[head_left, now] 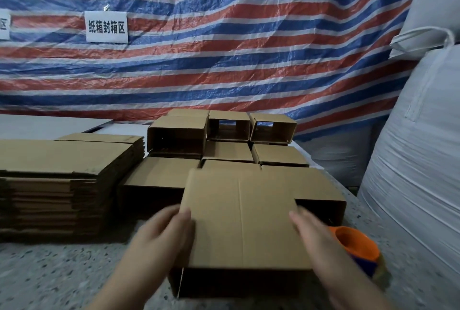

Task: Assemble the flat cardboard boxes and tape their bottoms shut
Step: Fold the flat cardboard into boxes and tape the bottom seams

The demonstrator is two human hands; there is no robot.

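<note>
A brown cardboard box (242, 220) stands on the speckled table (62, 277) right in front of me, its flat top face towards the camera. My left hand (166, 232) lies against its left edge with the fingers fairly straight. My right hand (311, 228) touches its right edge, fingers extended; both hands are motion-blurred. Just to the right of the box, partly behind my right forearm, sits a tape dispenser (358, 247) with an orange and blue body. A tall stack of flat cardboard blanks (62, 185) lies at the left.
Several assembled boxes (224, 135) are piled in rows behind the box I touch. A striped red, white and blue tarp (224, 48) with a white sign (107, 26) hangs at the back. Large white sacks (418, 160) stand at the right.
</note>
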